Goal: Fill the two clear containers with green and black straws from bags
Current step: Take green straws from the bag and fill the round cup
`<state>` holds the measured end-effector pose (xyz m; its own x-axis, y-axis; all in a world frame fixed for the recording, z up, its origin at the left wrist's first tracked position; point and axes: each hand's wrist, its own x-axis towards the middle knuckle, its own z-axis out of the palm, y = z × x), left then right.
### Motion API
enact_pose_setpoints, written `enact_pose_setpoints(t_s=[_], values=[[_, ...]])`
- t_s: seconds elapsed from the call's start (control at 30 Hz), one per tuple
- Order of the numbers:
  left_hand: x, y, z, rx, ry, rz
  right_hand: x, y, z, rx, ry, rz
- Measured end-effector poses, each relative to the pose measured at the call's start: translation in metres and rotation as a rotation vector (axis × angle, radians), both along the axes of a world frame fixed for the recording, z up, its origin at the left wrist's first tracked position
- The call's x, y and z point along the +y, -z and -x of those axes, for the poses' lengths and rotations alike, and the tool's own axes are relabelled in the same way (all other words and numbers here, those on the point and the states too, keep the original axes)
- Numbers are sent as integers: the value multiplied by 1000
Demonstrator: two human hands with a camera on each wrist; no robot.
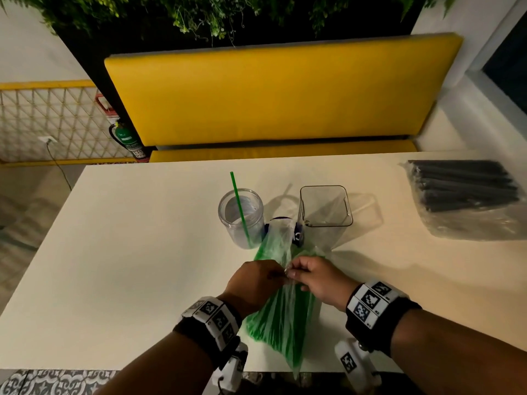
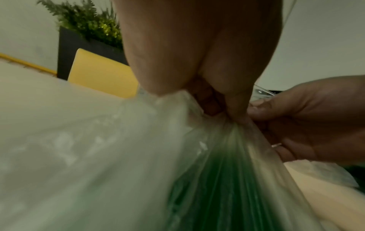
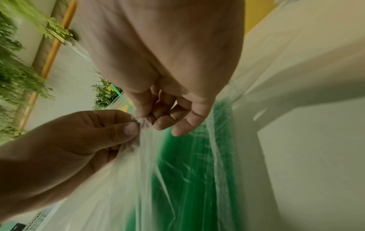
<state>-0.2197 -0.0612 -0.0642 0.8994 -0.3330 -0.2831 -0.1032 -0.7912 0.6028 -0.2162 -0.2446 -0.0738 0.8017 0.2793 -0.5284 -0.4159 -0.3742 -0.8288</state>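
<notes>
Green straws (image 1: 281, 317) lie packed in a clear plastic bag (image 1: 285, 283) on the white desk (image 1: 137, 252), with the left hand (image 1: 253, 283) and right hand (image 1: 319, 277) each closing its grip in a pinch on the film. Behind stand a round clear container (image 1: 242, 218) holding one green straw (image 1: 239, 206), then a square clear container (image 1: 325, 206). At far right lies a bag of black straws (image 1: 467, 192).
</notes>
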Motion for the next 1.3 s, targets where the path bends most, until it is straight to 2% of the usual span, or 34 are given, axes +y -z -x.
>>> enact_pose_setpoints(t_s=[0.17,0.33,0.47,0.53,0.6,0.63,0.7,0.73,0.8,0.83,0.93,1.03,1.1,1.13,1.2,1.23,1.3], values=[[2,1,0,183,-206,283,-6,5,2,-62,-18,40],[16,-3,3,355,-552,589,-17,4,7,-144,-95,171],[53,-8,1,343,-904,733,-55,9,13,-107,-183,476],[70,-11,5,336,-971,713,-74,0,16,-8,-294,701],[79,-14,14,354,-950,663,-77,-15,21,-24,-393,940],[80,-16,19,370,-923,644,-70,-24,24,-136,-390,1005],[77,-21,28,414,-871,634,-37,-44,26,-403,-323,952],[75,-23,32,440,-855,638,-17,-50,26,-441,-302,858],[73,-26,36,483,-842,652,19,-47,22,-333,-290,685],[73,-26,38,495,-838,658,31,-36,20,-256,-306,658],[82,-21,39,484,-827,610,38,-6,9,-160,-309,706],[109,-2,39,431,-915,474,20,7,0,-135,-154,665],[119,5,39,255,-920,259,11,7,-4,-216,-109,624],[116,4,39,88,-849,122,9,5,-4,-270,-105,595],[91,-6,38,-248,-585,71,7,-1,-2,-390,-146,540],[72,-9,37,-294,-425,112,6,-4,-1,-444,-188,519],[35,-12,33,-156,-137,84,6,-9,-2,-521,-280,484]])
